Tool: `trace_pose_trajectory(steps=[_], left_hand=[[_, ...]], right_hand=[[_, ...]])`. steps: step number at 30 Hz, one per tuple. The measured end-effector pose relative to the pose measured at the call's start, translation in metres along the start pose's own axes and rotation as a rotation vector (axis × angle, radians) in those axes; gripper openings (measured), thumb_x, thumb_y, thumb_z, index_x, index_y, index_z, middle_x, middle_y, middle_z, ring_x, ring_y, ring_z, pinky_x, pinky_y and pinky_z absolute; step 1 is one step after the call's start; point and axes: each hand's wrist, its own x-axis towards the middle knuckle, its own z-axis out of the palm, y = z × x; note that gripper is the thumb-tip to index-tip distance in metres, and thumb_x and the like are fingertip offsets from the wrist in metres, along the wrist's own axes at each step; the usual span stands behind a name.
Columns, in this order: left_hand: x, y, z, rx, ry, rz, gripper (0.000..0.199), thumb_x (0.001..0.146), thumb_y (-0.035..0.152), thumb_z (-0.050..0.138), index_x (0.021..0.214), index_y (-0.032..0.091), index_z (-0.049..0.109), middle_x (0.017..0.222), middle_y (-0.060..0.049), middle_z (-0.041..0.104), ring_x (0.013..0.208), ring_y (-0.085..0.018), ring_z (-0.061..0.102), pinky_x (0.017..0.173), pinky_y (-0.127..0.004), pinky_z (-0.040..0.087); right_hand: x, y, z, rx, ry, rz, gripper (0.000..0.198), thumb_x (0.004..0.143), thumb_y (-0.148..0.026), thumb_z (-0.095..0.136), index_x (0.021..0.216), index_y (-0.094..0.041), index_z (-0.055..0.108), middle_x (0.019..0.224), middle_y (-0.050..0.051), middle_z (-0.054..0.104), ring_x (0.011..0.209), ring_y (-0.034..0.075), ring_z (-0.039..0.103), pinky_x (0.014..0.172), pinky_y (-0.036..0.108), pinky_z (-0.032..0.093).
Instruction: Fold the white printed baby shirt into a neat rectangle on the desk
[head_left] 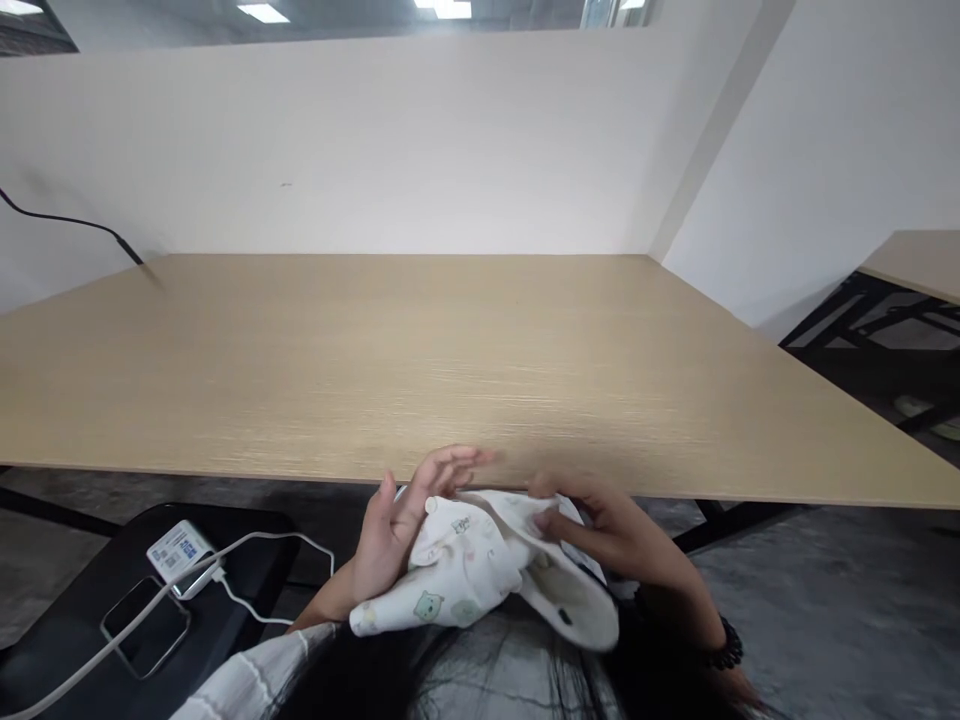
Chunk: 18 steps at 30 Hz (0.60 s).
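Note:
A soft white cloth piece [465,575], printed with small cartoon animals in green and pink, is bunched up over my lap at the table's near edge. It looks like a small baby garment, but its exact kind is hard to make out. Its plain off-white side and a rounded flap with a small dark mark hang to the right. My right hand [600,520] pinches the upper right edge of the cloth between thumb and fingers. At the cloth's left side, my left hand [405,520] is open, fingers stretched out and thumb apart, its fingertips slightly blurred.
The wooden table [420,360] stretches ahead to a white partition. At lower left, a black chair [247,540] holds a white power bank [180,558], a phone [146,625] and a white cable [262,537]. A black cable [75,220] hangs over the table's far left.

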Motion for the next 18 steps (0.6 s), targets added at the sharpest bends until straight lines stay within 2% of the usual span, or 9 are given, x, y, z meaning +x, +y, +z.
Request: trace_pose_trajectory(steps=[4,6,8,11,13,14,16,18], left_hand=[[0.0,-0.002,-0.003,-0.034,-0.104,-0.188,0.084,0.091,0.079,0.015,0.149,0.024,0.042,0.151,-0.014,0.047,0.142,-0.036,0.036,0.119,-0.054,0.017],[0.0,0.003,-0.005,0.037,-0.161,-0.284,0.083,0.09,0.079,0.017,0.147,0.025,0.045,0.15,-0.014,0.048,0.14,-0.034,0.04,0.118,-0.051,0.022],[0.002,0.012,-0.01,0.128,-0.196,-0.304,0.081,0.09,0.078,0.02,0.14,0.023,0.054,0.146,-0.014,0.052,0.136,-0.033,0.045,0.114,-0.048,0.03],[0.007,0.031,-0.024,0.341,-0.173,-0.247,0.061,0.094,0.067,0.041,0.124,0.021,0.066,0.13,-0.013,0.063,0.118,-0.029,0.057,0.098,-0.039,0.045],[0.009,0.048,-0.032,0.561,-0.172,-0.234,0.039,0.093,0.053,0.056,0.102,0.018,0.072,0.103,-0.008,0.07,0.092,-0.022,0.063,0.079,-0.03,0.05],[0.009,0.058,-0.033,0.675,-0.177,-0.222,0.032,0.093,0.047,0.06,0.089,0.017,0.072,0.087,-0.005,0.069,0.078,-0.017,0.061,0.068,-0.026,0.048],[0.008,0.077,-0.03,0.873,-0.143,-0.126,0.032,0.093,0.04,0.061,0.072,0.016,0.068,0.067,0.0,0.061,0.061,-0.012,0.053,0.055,-0.024,0.041],[0.005,0.095,-0.019,1.011,0.008,0.074,0.027,0.092,0.035,0.06,0.071,0.019,0.067,0.063,0.001,0.059,0.056,-0.011,0.05,0.05,-0.024,0.037]], right_hand=[[-0.006,-0.008,-0.006,0.236,0.316,-0.036,0.017,0.095,-0.036,0.06,0.091,-0.021,0.068,0.076,0.002,0.063,0.065,0.014,0.056,0.054,0.024,0.045],[-0.007,-0.016,-0.014,0.271,0.41,-0.094,0.015,0.094,-0.034,0.062,0.088,-0.022,0.067,0.072,0.001,0.058,0.06,0.012,0.051,0.05,0.022,0.04],[-0.006,-0.025,-0.023,0.217,0.447,-0.175,0.011,0.092,-0.032,0.064,0.087,-0.023,0.068,0.072,0.0,0.058,0.061,0.013,0.051,0.051,0.023,0.04],[-0.005,-0.042,-0.037,0.026,0.452,-0.264,0.006,0.091,-0.028,0.066,0.088,-0.024,0.07,0.072,0.001,0.06,0.063,0.014,0.053,0.052,0.026,0.04],[-0.009,-0.053,-0.043,-0.126,0.486,-0.294,0.005,0.09,-0.024,0.066,0.089,-0.026,0.071,0.072,0.001,0.06,0.063,0.015,0.053,0.051,0.028,0.039],[-0.012,-0.059,-0.045,-0.198,0.513,-0.305,0.007,0.089,-0.022,0.066,0.09,-0.026,0.072,0.073,0.001,0.061,0.063,0.016,0.053,0.051,0.029,0.039],[-0.019,-0.069,-0.049,-0.331,0.566,-0.337,0.013,0.088,-0.017,0.066,0.093,-0.028,0.073,0.076,0.002,0.062,0.062,0.017,0.055,0.05,0.032,0.039],[-0.023,-0.078,-0.054,-0.437,0.618,-0.394,0.017,0.086,-0.015,0.068,0.094,-0.029,0.073,0.076,0.003,0.063,0.062,0.018,0.056,0.05,0.034,0.04]])
